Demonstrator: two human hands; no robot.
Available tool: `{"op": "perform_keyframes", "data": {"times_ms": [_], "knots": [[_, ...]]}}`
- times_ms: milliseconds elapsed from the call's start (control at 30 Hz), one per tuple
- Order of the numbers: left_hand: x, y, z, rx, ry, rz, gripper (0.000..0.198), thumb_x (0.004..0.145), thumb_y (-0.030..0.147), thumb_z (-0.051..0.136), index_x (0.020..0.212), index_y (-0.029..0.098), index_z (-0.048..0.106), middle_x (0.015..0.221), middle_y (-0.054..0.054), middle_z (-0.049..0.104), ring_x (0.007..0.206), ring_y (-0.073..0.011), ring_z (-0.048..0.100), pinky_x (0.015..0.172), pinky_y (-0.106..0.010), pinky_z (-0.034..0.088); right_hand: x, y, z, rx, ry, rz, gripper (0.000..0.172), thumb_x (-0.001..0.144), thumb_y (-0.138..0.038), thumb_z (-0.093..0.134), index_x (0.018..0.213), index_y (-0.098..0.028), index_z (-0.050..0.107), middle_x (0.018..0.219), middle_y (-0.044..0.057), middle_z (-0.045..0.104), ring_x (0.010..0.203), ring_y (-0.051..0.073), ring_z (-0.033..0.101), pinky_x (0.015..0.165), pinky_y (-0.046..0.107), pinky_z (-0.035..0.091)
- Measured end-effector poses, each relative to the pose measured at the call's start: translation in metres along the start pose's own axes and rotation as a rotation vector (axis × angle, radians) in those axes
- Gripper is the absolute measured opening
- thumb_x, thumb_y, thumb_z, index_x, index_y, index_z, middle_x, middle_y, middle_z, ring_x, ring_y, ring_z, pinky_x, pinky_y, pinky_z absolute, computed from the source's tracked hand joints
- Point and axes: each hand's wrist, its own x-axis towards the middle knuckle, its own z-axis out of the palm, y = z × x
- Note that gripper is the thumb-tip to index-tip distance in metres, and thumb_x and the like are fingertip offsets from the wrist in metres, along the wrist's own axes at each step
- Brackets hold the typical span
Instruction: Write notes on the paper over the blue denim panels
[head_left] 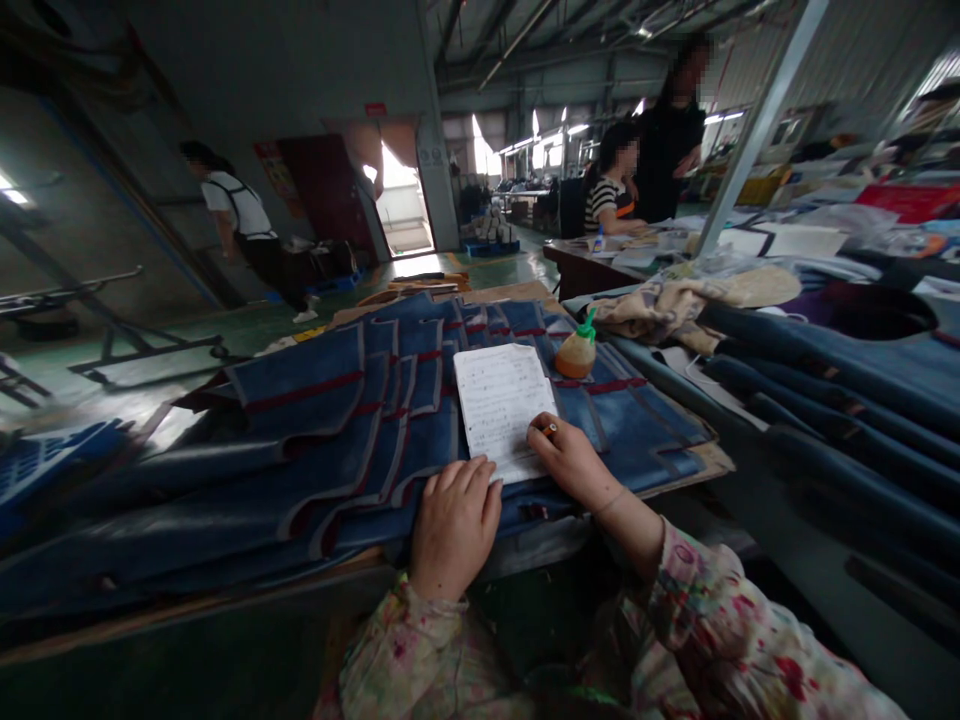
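Note:
A white sheet of paper (501,405) with handwritten lines lies on a spread of overlapping blue fabric pieces (330,430) with red and grey trim. My right hand (571,460) rests at the sheet's lower right corner, fingers pinched on a small pen (550,430). My left hand (454,520) lies palm down with its fingers stretched out, the fingertips touching the sheet's lower left edge and the fabric. Both sleeves are floral. A small orange glue bottle (577,350) with a green cap stands on the fabric just beyond the paper.
The fabric lies on a board (697,472) at a table edge. To the right are rolled dark blue material (825,390) and a beige cloth (660,305). A slanted metal post (757,130) rises behind. Two people stand at a far table; another walks at the left.

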Motion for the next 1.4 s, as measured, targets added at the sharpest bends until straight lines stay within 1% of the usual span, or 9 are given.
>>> {"op": "perform_keyframes", "data": {"times_ms": [167,300,500,633,833,1033,1167,1400], "knots": [[-0.0004,0.0000,0.0000,-0.005,-0.003,0.001,0.023,0.090,0.024,0.043,0.105,0.018,0.060,0.110,-0.007,0.064,0.101,-0.0217,0.055,0.084,-0.039,0.044,-0.0011,0.0005,-0.0004,0.047,0.033,-0.021,0.017,0.080,-0.030,0.040,0.071,-0.019,0.048,0.061,-0.003,0.047,0.060,0.012,0.044,0.059,0.024,0.034],[-0.0013,-0.0006,0.0010,-0.014,-0.009,-0.001,0.024,0.090,0.025,0.042,0.106,0.019,0.059,0.111,-0.006,0.063,0.102,-0.0218,0.054,0.085,-0.039,0.043,-0.0020,0.0004,-0.0003,0.065,0.006,-0.043,0.016,0.081,-0.031,0.040,0.073,-0.019,0.048,0.063,-0.002,0.048,0.060,0.012,0.045,0.060,0.024,0.035],[-0.0005,-0.0009,0.0012,-0.029,-0.019,-0.009,0.024,0.091,0.025,0.041,0.106,0.019,0.059,0.111,-0.004,0.063,0.103,-0.0212,0.054,0.085,-0.039,0.042,-0.0017,-0.0016,0.0004,0.022,-0.021,-0.022,0.015,0.081,-0.030,0.041,0.073,-0.019,0.048,0.064,-0.001,0.050,0.061,0.013,0.047,0.061,0.024,0.036],[0.0004,-0.0009,0.0009,-0.025,-0.018,-0.013,0.023,0.090,0.025,0.042,0.105,0.019,0.058,0.110,-0.004,0.064,0.103,-0.0217,0.054,0.085,-0.040,0.042,-0.0008,-0.0009,0.0014,-0.007,-0.023,-0.019,0.015,0.081,-0.029,0.041,0.075,-0.019,0.049,0.065,-0.001,0.051,0.062,0.013,0.048,0.061,0.024,0.036],[-0.0001,-0.0003,0.0013,-0.026,-0.017,-0.011,0.023,0.090,0.025,0.042,0.105,0.019,0.058,0.110,-0.005,0.063,0.102,-0.0216,0.054,0.085,-0.039,0.041,0.0002,0.0003,0.0016,-0.013,-0.061,-0.030,0.017,0.083,-0.031,0.041,0.075,-0.019,0.049,0.065,-0.001,0.051,0.062,0.013,0.048,0.062,0.024,0.036],[-0.0005,-0.0010,0.0032,-0.021,-0.017,-0.006,0.023,0.090,0.025,0.043,0.107,0.019,0.058,0.111,-0.004,0.063,0.103,-0.0211,0.053,0.086,-0.039,0.041,0.0005,0.0009,0.0013,-0.024,-0.044,-0.033,0.014,0.081,-0.027,0.041,0.072,-0.019,0.047,0.063,-0.002,0.048,0.060,0.012,0.045,0.061,0.024,0.035],[-0.0011,-0.0019,0.0028,-0.024,-0.017,-0.015,0.023,0.091,0.025,0.042,0.106,0.019,0.058,0.110,-0.003,0.063,0.103,-0.0208,0.054,0.085,-0.038,0.041,0.0006,-0.0008,0.0015,-0.018,-0.056,-0.025,0.014,0.080,-0.027,0.040,0.070,-0.019,0.046,0.061,-0.002,0.046,0.058,0.012,0.043,0.058,0.023,0.033],[-0.0009,-0.0015,0.0023,-0.032,-0.016,-0.013,0.023,0.091,0.026,0.042,0.106,0.020,0.058,0.110,-0.003,0.063,0.102,-0.0209,0.054,0.085,-0.039,0.040,0.0005,-0.0012,0.0021,-0.003,-0.031,-0.028,0.015,0.081,-0.029,0.040,0.073,-0.019,0.049,0.064,-0.001,0.050,0.062,0.013,0.047,0.062,0.025,0.034]]}}
